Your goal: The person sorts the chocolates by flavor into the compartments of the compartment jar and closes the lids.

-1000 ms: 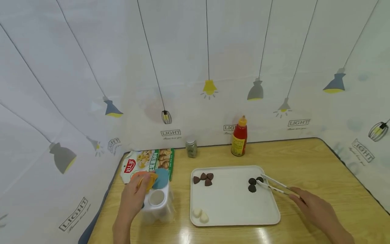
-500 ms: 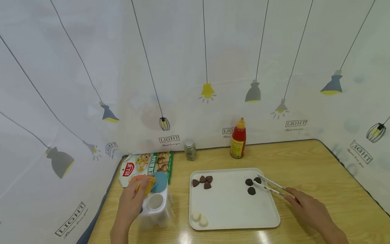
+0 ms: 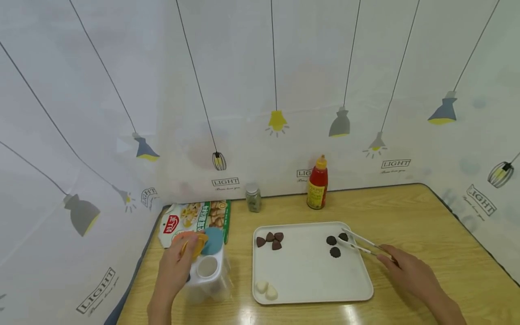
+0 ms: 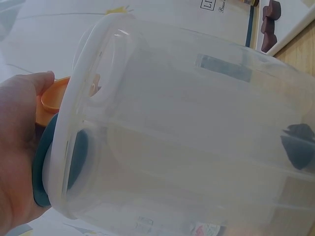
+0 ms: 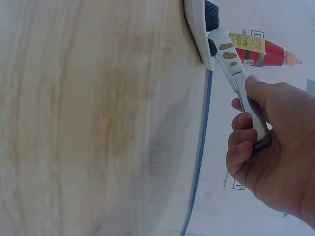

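My left hand [image 3: 174, 266] holds an orange-yellow lid [image 3: 200, 243], raised over a clear container [image 3: 217, 280] with round openings. A blue lid [image 3: 212, 241] stands beside it, and one opening is uncovered. In the left wrist view a dark piece [image 4: 299, 146] shows at the container's bottom. My right hand [image 3: 410, 271] grips white-tipped tongs [image 3: 359, 243] reaching over the right side of a white tray [image 3: 308, 275]. A black scalloped piece [image 3: 343, 236] lies at the tong tips; whether they squeeze it I cannot tell. Two more black pieces [image 3: 335, 252] lie close by.
Several brown triangular pieces [image 3: 276, 244] sit at the tray's back left, and two white pieces [image 3: 271, 292] at its front left. Behind stand a small glass jar [image 3: 253, 198] and a red sauce bottle [image 3: 318, 185]. A printed food packet [image 3: 195, 216] lies behind the container.
The black pieces have spread apart, one shifting left on the tray. The tongs have moved slightly left. My left hand keeps its hold on the lid.
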The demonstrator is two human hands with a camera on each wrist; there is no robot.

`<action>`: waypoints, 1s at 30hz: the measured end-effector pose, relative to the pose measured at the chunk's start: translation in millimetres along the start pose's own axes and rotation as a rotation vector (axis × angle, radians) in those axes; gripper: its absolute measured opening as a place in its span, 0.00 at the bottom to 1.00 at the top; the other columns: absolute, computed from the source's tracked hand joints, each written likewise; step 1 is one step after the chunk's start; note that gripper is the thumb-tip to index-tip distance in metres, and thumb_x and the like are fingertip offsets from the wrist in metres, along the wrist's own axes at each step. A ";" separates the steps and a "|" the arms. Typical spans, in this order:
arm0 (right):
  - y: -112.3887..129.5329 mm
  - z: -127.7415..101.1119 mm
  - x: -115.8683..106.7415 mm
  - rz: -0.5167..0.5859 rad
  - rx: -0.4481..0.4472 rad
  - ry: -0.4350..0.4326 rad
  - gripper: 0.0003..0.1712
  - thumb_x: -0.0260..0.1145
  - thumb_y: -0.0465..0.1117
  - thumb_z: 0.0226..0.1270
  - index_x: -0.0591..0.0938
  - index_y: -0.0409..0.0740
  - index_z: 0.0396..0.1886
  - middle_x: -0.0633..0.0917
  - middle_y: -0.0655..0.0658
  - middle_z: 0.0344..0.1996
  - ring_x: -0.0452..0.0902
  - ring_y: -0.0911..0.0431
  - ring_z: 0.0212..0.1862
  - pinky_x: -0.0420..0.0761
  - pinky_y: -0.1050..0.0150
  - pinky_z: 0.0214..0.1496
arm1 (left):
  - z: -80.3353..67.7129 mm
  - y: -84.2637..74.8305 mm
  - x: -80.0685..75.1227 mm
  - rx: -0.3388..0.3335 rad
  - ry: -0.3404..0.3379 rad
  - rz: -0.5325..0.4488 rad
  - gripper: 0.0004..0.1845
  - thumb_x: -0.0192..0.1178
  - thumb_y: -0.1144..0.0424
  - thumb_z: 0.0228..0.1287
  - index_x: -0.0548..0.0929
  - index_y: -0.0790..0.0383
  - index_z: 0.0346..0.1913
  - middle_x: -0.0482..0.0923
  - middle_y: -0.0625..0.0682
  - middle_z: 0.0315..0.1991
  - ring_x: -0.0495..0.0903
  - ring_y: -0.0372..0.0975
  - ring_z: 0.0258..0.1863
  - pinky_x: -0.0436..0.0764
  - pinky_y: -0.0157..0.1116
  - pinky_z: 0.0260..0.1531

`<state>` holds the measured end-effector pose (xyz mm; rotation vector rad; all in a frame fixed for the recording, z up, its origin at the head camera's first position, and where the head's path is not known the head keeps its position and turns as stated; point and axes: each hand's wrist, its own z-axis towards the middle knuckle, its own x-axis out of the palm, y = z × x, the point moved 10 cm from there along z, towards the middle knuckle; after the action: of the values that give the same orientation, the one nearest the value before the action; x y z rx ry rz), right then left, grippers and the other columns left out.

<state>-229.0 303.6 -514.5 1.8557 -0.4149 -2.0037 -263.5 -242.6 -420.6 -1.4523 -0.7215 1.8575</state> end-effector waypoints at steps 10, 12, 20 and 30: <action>-8.3 -1.1 6.4 0.003 -0.019 0.015 0.28 0.53 0.52 0.80 0.78 0.36 0.63 0.84 0.30 0.53 0.83 0.35 0.49 0.80 0.44 0.35 | 3.5 0.3 2.6 0.010 0.008 -0.023 0.23 0.45 0.44 0.79 0.84 0.52 0.57 0.79 0.51 0.58 0.76 0.46 0.62 0.70 0.56 0.62; -7.2 -1.5 6.2 0.003 -0.028 0.008 0.27 0.54 0.52 0.80 0.78 0.35 0.63 0.84 0.30 0.52 0.83 0.35 0.49 0.81 0.44 0.34 | 2.3 0.4 2.4 0.004 0.009 -0.020 0.23 0.45 0.45 0.79 0.84 0.52 0.57 0.79 0.52 0.58 0.76 0.48 0.62 0.70 0.57 0.62; -4.7 -6.4 11.0 0.025 -0.028 0.009 0.28 0.52 0.52 0.80 0.78 0.33 0.62 0.83 0.28 0.54 0.81 0.31 0.51 0.81 0.38 0.40 | -3.0 1.5 -0.4 -0.010 0.008 -0.014 0.22 0.45 0.45 0.79 0.85 0.52 0.57 0.80 0.51 0.58 0.77 0.48 0.62 0.71 0.56 0.62; -8.1 -7.5 12.5 0.084 -0.012 0.013 0.31 0.50 0.53 0.81 0.74 0.30 0.66 0.82 0.27 0.56 0.81 0.32 0.53 0.81 0.40 0.43 | -1.0 2.6 1.0 -0.008 0.004 -0.018 0.23 0.44 0.45 0.79 0.85 0.51 0.57 0.80 0.51 0.58 0.76 0.47 0.61 0.72 0.56 0.61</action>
<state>-222.9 305.3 -529.9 1.8118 -0.4684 -1.9340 -263.1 -243.4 -423.4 -1.4493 -0.7389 1.8394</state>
